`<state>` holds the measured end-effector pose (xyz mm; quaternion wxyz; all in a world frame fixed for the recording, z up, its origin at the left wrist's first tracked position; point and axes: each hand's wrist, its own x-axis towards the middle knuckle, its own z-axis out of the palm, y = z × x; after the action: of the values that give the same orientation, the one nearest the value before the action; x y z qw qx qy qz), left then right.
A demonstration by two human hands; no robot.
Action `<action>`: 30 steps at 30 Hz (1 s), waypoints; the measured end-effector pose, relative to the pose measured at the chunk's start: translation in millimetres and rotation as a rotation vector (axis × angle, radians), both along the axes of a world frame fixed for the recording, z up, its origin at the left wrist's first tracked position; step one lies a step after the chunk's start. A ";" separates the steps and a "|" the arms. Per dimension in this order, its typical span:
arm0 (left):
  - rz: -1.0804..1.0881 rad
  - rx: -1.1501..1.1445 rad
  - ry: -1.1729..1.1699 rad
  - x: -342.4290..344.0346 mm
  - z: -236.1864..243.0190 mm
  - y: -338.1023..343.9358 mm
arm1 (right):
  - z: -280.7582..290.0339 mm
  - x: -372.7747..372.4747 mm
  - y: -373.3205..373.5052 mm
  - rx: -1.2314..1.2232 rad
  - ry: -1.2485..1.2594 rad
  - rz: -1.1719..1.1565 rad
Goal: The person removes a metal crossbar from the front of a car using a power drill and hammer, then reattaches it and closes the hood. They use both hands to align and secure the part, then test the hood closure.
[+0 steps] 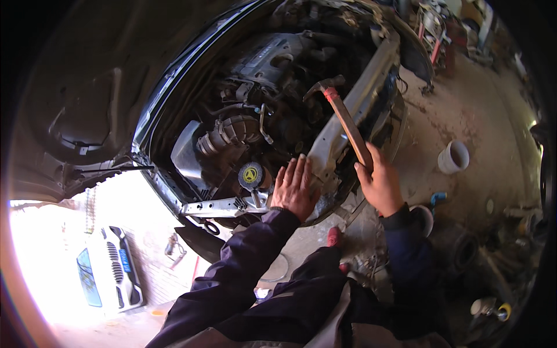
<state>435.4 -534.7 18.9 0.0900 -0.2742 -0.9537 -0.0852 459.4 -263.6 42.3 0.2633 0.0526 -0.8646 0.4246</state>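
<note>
My left hand point(294, 190) lies with fingers extended on the car's bare metal front rail point(322, 148), just right of a round cap with a yellow label point(251, 176). My right hand point(377, 180) grips the wooden handle of a hammer point(345, 113), whose head and red-banded neck are raised over the engine bay near the rail. Below them lie the dark engine point(261, 64), a ribbed air hose point(229, 133) and a grey plastic housing point(183, 156).
The raised hood point(78, 87) fills the upper left. A white car point(110, 267) stands in bright light at lower left. On the concrete floor point(476, 116) at right are a white bucket point(452, 158), tyres point(458, 249) and piled parts point(441, 29). My red shoe point(334, 236) shows below.
</note>
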 end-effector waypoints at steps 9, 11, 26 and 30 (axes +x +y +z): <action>0.013 0.151 -0.070 -1.1 4.9 -7.5 | 43.4 -226.0 -22.4 0.290 -0.235 0.117; 0.071 0.214 -0.107 -1.1 8.6 -9.1 | 40.3 -272.0 -32.1 0.326 -0.252 0.160; 0.378 0.381 -0.135 -3.2 24.7 -5.5 | -18.7 -497.3 -36.9 0.709 -0.078 0.380; 0.426 0.350 -0.183 -4.8 27.4 -2.8 | 16.7 -532.1 -35.2 0.788 -0.140 0.503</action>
<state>430.6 -537.5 46.3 0.0656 -0.0390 -0.9647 -0.2519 -72.7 -298.8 59.0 0.0533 0.3276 -0.9360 0.1171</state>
